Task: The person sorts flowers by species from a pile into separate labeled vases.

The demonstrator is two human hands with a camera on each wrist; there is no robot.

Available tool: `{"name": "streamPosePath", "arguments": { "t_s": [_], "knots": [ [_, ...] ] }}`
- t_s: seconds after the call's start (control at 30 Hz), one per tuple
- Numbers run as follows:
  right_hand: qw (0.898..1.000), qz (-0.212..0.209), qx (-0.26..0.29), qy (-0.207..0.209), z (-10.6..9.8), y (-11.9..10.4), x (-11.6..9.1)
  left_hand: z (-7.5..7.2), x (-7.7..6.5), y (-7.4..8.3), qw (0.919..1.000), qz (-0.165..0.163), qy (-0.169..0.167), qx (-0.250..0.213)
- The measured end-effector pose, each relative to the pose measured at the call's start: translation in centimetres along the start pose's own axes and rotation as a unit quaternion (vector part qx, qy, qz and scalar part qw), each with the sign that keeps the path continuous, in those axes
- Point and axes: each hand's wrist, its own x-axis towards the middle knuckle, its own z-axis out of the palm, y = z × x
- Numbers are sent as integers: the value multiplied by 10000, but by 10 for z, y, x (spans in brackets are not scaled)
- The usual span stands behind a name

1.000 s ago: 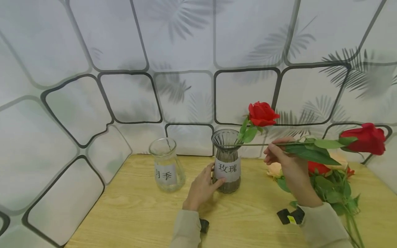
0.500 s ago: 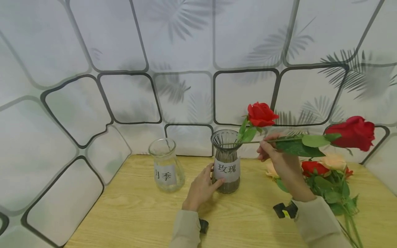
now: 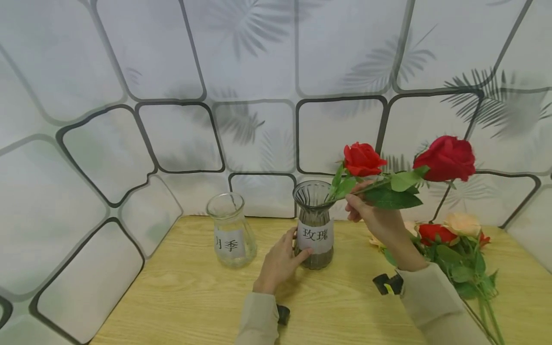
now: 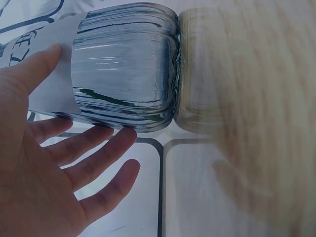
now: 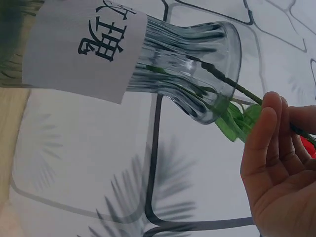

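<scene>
My left hand point(image 3: 282, 258) holds the ribbed grey glass vase point(image 3: 316, 261) low on its body. In the left wrist view the thumb lies on its paper label and several fingertips meet the far side, the little finger apart. One red rose point(image 3: 364, 159) leans in this vase, its leaves at the rim. Just right of the mouth, my right hand point(image 3: 381, 220) pinches the stem of a darker red rose point(image 3: 446, 158), bloom tilted up to the right. The right wrist view shows its stem point(image 5: 239, 88) running through the flared mouth into the vase.
A clear glass vase point(image 3: 235, 239) with a paper label stands to the left. Several red and peach flowers point(image 3: 463, 254) lie on the wooden table point(image 3: 185, 297) at the right, beside my right forearm. A patterned backdrop point(image 3: 258, 134) rises behind the vases.
My right hand has moved left, and the darker rose has swung from nearly level to tilted, its stem end sinking into the grey vase. My left hand and both vases stay put.
</scene>
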Motion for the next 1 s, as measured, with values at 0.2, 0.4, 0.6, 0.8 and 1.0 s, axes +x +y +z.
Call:
{"name": "streamPosePath", "arguments": {
  "t_s": [0.2, 0.4, 0.6, 0.8, 1.0],
  "knots": [
    [9989, 368, -195, 191, 9, 6, 3, 0, -1, 1, 10000, -37, -40, -35],
    [9976, 633, -106, 267, 17, 15, 6, -1, -1, 1, 9999, -72, -56, -62],
    [9938, 1066, 223, 207, 20, 22, 10, -2, -1, 1, 10000, -53, -45, -68],
    [9945, 923, 379, 326, 20, 25, 11, -1, -1, 0, 10000, -42, -66, -35],
    [9877, 316, 942, 1207, 19, 25, 9, -1, -1, 0, 10000, 26, -41, 18]
  ]
}}
